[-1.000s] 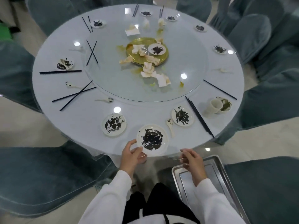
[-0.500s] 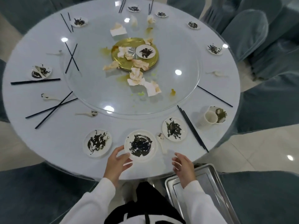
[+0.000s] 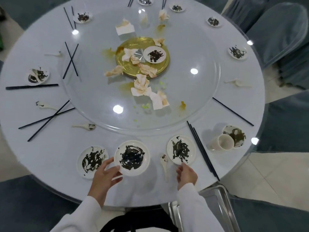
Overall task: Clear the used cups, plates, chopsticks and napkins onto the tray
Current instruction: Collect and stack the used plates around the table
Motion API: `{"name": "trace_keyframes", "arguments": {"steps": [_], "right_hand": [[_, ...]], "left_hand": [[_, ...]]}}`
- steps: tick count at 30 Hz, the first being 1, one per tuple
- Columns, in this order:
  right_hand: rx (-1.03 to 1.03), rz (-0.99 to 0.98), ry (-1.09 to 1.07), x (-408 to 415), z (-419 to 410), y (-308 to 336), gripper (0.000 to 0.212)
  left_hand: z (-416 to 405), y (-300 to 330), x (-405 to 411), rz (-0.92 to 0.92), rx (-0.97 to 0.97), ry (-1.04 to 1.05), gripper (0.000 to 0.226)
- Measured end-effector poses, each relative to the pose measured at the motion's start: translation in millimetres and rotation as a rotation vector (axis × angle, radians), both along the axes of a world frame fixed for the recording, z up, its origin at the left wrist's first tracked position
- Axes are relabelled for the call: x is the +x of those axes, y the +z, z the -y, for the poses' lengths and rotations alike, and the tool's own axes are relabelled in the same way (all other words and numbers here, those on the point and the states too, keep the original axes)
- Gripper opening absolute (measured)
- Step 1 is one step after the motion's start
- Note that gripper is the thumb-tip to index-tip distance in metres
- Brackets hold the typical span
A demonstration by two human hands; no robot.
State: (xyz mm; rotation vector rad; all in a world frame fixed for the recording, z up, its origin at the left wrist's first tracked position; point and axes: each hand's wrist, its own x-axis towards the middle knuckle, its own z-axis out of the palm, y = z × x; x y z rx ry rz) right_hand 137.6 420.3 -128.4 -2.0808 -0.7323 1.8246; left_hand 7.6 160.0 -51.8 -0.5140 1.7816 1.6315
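Item: middle plate [image 3: 131,157], near edge of round tabletop [image 3: 50,148]; your left hand [image 3: 104,176] pinches its near-left rim. Right hand [image 3: 187,173], fingers loosely spread, touches the right plate [image 3: 181,150]. Tray [image 3: 222,208] lies near-right, below the tabletop edge, closer to your right hand. Covered chairs surround.

The left hand [image 3: 107,177] has pushed the middle plate [image 3: 132,157] farther onto the counter [image 3: 50,158]. A second ago the plate sat right at the near edge. Now it sits beside the left plate [image 3: 92,160], and the thumb and fingers still hold its near-left rim. The right hand [image 3: 187,174] has come up from over the metal tray [image 3: 217,198]. Its fingertips now reach the near rim of the right plate [image 3: 181,150], next to the white spoon [image 3: 164,162].
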Motion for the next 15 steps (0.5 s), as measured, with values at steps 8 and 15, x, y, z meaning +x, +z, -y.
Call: {"name": "trace_keyframes", "arguments": {"steps": [8,15], "right_hand": [[0.022,-0.014,-0.046,-4,0,20,0.011],[0.154,-0.079,-0.056,6,33,49,0.010]], "left_hand": [[-3,5,-6,-0.016,0.045,-0.004,0.041],[23,15,-8,-0.016,0.157,-0.098,0.045]]}}
